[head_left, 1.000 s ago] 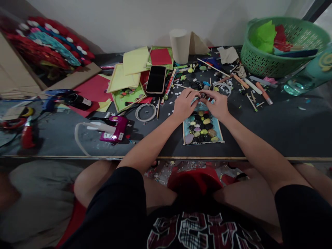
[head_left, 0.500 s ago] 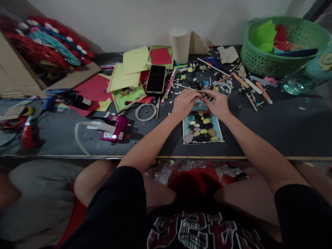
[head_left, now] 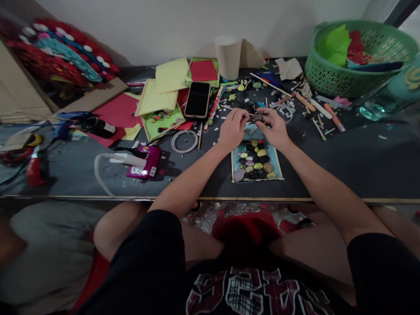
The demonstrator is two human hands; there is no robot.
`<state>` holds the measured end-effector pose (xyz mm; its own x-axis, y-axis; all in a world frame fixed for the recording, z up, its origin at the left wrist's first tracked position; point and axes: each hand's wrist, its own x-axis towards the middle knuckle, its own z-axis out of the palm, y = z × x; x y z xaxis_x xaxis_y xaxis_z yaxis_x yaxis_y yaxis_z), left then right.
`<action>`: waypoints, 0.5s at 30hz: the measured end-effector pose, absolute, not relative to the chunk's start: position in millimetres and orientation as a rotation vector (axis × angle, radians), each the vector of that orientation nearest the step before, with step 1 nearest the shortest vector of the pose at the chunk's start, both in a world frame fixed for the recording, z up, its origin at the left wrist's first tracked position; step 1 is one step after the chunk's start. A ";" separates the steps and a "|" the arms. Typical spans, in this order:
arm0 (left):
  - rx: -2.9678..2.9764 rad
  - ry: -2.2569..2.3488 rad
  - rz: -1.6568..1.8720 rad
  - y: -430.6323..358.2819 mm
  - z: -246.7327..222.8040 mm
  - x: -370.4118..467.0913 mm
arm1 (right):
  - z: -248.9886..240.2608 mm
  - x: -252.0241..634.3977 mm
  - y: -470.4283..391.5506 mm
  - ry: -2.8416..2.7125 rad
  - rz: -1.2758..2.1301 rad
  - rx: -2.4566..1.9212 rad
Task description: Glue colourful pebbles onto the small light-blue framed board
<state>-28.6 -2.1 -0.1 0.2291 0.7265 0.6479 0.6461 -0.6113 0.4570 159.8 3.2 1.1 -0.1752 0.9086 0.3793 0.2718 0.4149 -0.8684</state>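
Observation:
A small light-blue panel (head_left: 274,162) with a thin pale border lies near the table's front edge, with rows of black, yellow, green and purple pebbles (head_left: 261,152) on its lower part. Above its far end, my right hand (head_left: 274,127) pinches a small dark stone (head_left: 257,117) between thumb and fingers. Just left of it is my left hand (head_left: 232,127), its fingers curled together around something I cannot make out. A small gap separates the fingertips of the two hands.
A phone (head_left: 197,99), yellow frames (head_left: 157,97) and a white cup (head_left: 227,58) stand or lie behind. At left are a purple box (head_left: 149,162) and a glue gun (head_left: 67,124). At right are a green basket (head_left: 341,81), a bottle (head_left: 377,105) and scattered sticks.
My hands have drawn slightly apart at the fingertips. The fingers of my left hand have curled up and back, and my right fingers have lifted a little around the stone.

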 end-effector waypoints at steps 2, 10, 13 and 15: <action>2.317 1.384 1.415 1.3 -2.6 -32.0 | -1.5 161.2 5.6 -1.667 0.801 -1.060; 2.232 1.494 1.548 10.6 -0.7 -42.5 | 10.4 158.9 -3.5 -1.728 0.775 -0.997; 2.175 1.334 1.296 7.2 4.4 -38.1 | 16.5 157.9 -9.9 -1.759 0.729 -0.942; 2.105 1.206 1.143 5.7 6.8 -35.8 | 19.8 158.6 -12.3 -1.787 0.670 -0.920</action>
